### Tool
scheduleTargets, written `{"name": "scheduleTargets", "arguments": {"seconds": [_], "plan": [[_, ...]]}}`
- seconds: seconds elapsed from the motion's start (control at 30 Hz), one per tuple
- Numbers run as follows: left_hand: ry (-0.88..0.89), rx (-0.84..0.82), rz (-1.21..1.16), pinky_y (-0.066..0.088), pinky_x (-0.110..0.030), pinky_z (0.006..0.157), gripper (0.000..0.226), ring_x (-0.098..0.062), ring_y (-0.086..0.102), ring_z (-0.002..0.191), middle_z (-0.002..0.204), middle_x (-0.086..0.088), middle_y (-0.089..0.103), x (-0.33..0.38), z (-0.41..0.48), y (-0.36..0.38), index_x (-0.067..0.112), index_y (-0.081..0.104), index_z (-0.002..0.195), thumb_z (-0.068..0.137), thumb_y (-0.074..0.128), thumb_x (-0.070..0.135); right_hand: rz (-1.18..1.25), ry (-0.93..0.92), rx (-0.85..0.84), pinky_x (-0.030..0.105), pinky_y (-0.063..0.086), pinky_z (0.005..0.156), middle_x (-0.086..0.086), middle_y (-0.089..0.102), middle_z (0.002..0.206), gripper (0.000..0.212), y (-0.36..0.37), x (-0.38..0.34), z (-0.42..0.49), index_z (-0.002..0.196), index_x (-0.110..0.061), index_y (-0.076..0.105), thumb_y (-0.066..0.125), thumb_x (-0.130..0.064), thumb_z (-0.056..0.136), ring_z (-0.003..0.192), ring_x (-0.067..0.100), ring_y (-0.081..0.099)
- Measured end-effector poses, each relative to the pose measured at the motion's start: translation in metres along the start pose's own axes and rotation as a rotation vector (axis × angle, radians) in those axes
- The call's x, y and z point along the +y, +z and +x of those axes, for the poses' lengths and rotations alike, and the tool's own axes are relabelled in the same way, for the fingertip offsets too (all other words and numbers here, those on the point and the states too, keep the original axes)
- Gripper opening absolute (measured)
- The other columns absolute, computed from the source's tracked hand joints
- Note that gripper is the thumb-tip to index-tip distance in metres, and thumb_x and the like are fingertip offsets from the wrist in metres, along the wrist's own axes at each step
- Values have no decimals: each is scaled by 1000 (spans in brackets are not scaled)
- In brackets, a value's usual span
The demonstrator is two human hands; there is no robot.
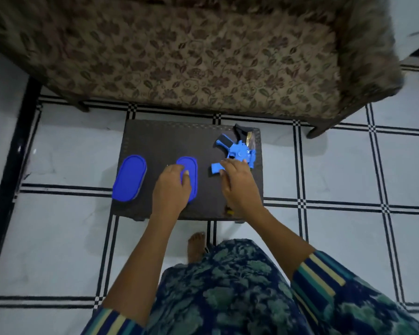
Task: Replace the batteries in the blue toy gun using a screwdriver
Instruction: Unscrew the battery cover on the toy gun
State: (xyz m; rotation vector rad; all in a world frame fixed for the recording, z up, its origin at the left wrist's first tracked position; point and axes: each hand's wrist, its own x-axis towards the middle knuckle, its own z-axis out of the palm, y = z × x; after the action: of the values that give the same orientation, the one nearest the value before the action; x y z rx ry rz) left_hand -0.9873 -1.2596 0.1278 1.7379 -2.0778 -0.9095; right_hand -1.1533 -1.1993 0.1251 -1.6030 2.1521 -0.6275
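Hands hover low over a small dark tabletop (155,139) that stands on white tiled floor (65,238) in front of a floral-patterned sofa (191,61). The blue toy gun (237,152) lies at the far right of the tabletop, its black-inset handle toward the sofa and a blue part reaching out toward the person. The right hand (240,184) is spread over that near blue part, fingertips touching or just above it — its grip is loose and open, closed on nothing that shows. The left hand (171,187) rests palm down on a blue oval lid (191,170) at the tabletop's middle, fingers curled lightly over the lid's left edge; it presses rather than grasps. A second blue oval container (128,178) sits apart at the left edge. Dark and gold-coloured bits (246,135) lie just behind the gun, too blurred to name. A bare foot (196,246) shows below the tabletop's near edge.
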Motion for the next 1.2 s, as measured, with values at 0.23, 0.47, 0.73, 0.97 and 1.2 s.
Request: {"name": "scheduleTargets", "arguments": {"seconds": [0.23,0.47,0.73,0.97,1.2], "plan": [[-26,-3,-70,42,-33,95,31,-28,56,114,125,-13,62,111,-28,3,4,62,120,98,52,23,29,4,22,49,40,107,23,61,125,37,-92,22,-15,123,4,62,46,-15,96,118,41,54],[-65,88,-16,45,-38,87,29,-32,58,109,119,-16,64,221,-22,61,3,64,116,96,53,20,36,-88,-45,48,29,113,23,63,120,35,-168,99,-15,118,3,64,45,-13,94,113,41,55],[-140,140,31,43,-33,76,27,-31,61,97,109,-14,67,307,-1,97,8,67,107,96,52,28,35,-231,-172,44,45,89,18,63,107,34,-264,174,47,109,0,64,37,-19,101,99,37,54],[-289,255,80,37,-31,71,30,-33,59,92,107,-19,66,342,56,95,3,66,108,98,51,26,104,-401,-243,36,40,82,20,64,102,26,-287,185,141,105,3,65,44,-12,102,93,34,54],[-502,323,6,41,-30,70,29,-36,62,95,106,-18,67,348,135,97,1,67,106,96,53,25,46,-632,-463,37,42,74,16,61,97,27,-284,180,268,104,-1,63,42,-17,102,90,30,52]]}}
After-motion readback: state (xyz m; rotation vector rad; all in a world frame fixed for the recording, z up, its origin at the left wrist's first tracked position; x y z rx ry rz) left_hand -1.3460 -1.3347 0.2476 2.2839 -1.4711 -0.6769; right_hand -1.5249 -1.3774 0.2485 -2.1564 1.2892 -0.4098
